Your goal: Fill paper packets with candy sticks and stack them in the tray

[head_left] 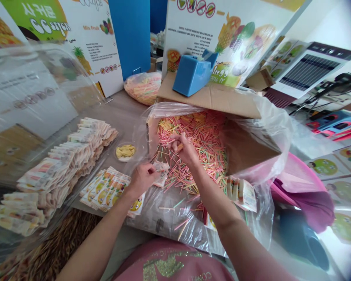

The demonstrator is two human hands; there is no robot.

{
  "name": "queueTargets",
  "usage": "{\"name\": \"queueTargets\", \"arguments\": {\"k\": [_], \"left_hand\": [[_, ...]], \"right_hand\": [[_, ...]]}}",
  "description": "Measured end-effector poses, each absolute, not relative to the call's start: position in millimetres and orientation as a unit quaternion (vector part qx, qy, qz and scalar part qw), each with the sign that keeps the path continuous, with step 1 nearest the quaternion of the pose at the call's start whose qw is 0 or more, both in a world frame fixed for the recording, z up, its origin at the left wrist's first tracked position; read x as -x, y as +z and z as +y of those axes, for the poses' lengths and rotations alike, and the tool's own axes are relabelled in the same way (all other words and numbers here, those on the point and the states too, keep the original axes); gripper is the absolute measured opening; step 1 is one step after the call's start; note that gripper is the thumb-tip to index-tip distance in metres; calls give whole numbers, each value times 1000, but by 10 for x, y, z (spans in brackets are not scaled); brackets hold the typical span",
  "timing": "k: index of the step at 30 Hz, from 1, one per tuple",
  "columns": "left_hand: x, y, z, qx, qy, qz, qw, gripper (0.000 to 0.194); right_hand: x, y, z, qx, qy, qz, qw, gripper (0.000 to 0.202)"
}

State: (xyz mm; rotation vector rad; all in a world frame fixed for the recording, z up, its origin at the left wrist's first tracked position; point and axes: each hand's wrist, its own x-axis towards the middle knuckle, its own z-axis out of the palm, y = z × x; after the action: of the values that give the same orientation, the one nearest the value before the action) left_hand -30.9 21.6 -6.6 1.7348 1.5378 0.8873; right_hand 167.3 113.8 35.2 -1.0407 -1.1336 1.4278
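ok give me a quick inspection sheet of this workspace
surface: grey-brown table under clear plastic sheet
job's things: cardboard box lined with plastic, full of coloured sticks; small packet
clutter: stacked packets, flat fruit-print packets, small dish, blue dispenser
hands: left hand holds the small packet; right hand pinches sticks in the box
cables: nothing seen
surroundings: fruit-print cartons, pink basin

Right hand (183,148) pinches sticks (204,144); left hand (143,177) holds a packet (161,171).

Pink shirt (175,261), gold glitter lettering, bare forearms
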Motion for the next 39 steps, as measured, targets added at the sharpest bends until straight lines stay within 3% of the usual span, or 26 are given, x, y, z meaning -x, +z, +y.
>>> {"name": "queueTargets", "arguments": {"k": [3,7,13,19,22,26,32,36,39], "left_hand": [[291,29,204,-579,407,564,426,25],[204,139,151,-514,448,525,510,29],[59,107,56,-462,498,479,557,28],[30,-63,-3,-432,513,467,577,32],[30,-95,-11,-445,522,448,573,29],[23,-65,-38,-453,540,417,575,26],[73,62,-163,-331,531,401,668,39],[157,105,-342,-327,509,400,688,43],[227,56,-514,-420,457,453,640,38]], "right_hand": [[-1673,499,957,384,599,-513,481,86],[-1684,574,707,328,592,-579,454,91],[-1738,559,487,344,549,-650,397,84],[-1808,822,383,327,554,-616,453,102],[-1767,869,329,340,541,-659,397,92],[-1664,782,260,306,559,-702,317,63],[-1604,688,190,287,583,-627,430,60],[-1515,518,46,332,504,-672,428,34],[-1352,286,-94,392,452,-677,429,34]]}}
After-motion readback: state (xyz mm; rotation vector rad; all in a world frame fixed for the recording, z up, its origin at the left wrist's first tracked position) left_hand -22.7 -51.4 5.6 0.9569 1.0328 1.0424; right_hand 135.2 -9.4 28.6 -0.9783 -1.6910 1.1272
